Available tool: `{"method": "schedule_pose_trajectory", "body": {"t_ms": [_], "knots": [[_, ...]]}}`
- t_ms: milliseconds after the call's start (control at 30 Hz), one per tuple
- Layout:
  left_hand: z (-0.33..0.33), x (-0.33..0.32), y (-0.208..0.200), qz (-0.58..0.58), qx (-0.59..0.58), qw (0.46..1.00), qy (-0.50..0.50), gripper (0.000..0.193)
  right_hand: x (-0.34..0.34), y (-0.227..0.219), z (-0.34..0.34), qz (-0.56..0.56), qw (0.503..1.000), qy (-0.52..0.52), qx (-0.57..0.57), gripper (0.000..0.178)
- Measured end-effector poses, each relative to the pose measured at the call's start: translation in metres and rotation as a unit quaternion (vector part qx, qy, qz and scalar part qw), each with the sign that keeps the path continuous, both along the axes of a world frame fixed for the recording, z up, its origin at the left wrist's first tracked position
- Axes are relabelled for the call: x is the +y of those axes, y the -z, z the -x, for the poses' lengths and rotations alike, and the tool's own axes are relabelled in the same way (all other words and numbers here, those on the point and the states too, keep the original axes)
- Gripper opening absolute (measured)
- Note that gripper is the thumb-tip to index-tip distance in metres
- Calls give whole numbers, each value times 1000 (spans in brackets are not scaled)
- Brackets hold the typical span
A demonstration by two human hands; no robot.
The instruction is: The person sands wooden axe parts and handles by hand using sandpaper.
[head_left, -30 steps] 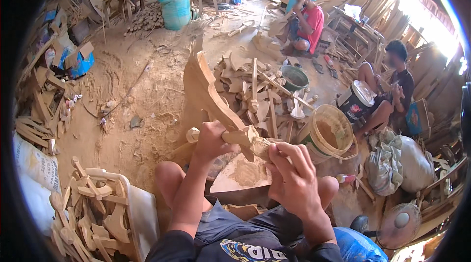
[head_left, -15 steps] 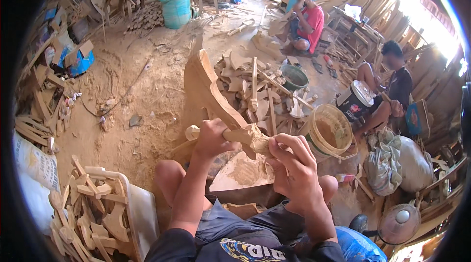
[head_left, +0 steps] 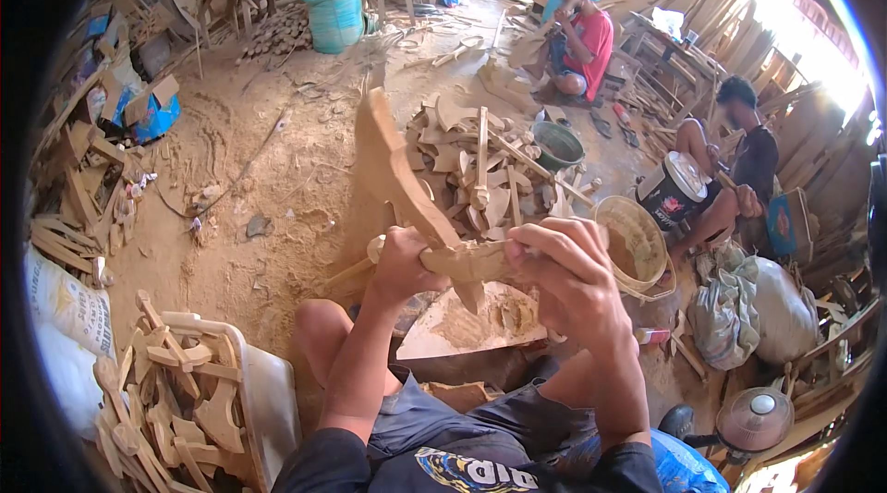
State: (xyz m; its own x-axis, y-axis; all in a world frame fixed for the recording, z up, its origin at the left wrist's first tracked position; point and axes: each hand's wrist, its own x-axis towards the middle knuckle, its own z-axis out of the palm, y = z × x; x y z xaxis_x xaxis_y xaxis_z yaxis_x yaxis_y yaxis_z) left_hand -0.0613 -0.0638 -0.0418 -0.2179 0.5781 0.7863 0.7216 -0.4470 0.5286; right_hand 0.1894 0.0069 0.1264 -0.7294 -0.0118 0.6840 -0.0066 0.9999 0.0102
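Note:
A carved wooden piece (head_left: 403,177) with a long curved blade-like arm and a short crosswise end is held over my lap. My left hand (head_left: 404,262) is closed around its near part, the curved arm reaching away from me. My right hand (head_left: 575,279) has its fingers pressed on the right end of the crosswise part; whether anything thin lies under those fingers cannot be made out. Below the piece, between my knees, is a white board (head_left: 420,342) smeared with brown paste-like stuff.
Ahead lies a heap of carved wood parts (head_left: 453,146). A cream bucket (head_left: 667,264) stands to the right, a black-and-white bucket (head_left: 672,190) behind it. A bin (head_left: 268,401) of wood pieces is at left. Two people sit ahead on the right. A small fan (head_left: 753,419) is at lower right.
My right hand has shifted a little to the right and up, its fingers now spread over the end of the wooden piece. The piece has turned slightly; my left hand keeps its grip.

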Motion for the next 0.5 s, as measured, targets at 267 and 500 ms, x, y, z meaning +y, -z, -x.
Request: {"method": "schedule_pose_trajectory", "body": {"t_ms": [267, 500], "knots": [[-11, 2, -7, -31, -128, 990, 48, 23, 8, -10, 2, -41, 999, -5, 31, 53], [-3, 5, -12, -33, 17, 999, 30, 20, 8, -30, 10, -117, 992, 56, 9, 36]]}}
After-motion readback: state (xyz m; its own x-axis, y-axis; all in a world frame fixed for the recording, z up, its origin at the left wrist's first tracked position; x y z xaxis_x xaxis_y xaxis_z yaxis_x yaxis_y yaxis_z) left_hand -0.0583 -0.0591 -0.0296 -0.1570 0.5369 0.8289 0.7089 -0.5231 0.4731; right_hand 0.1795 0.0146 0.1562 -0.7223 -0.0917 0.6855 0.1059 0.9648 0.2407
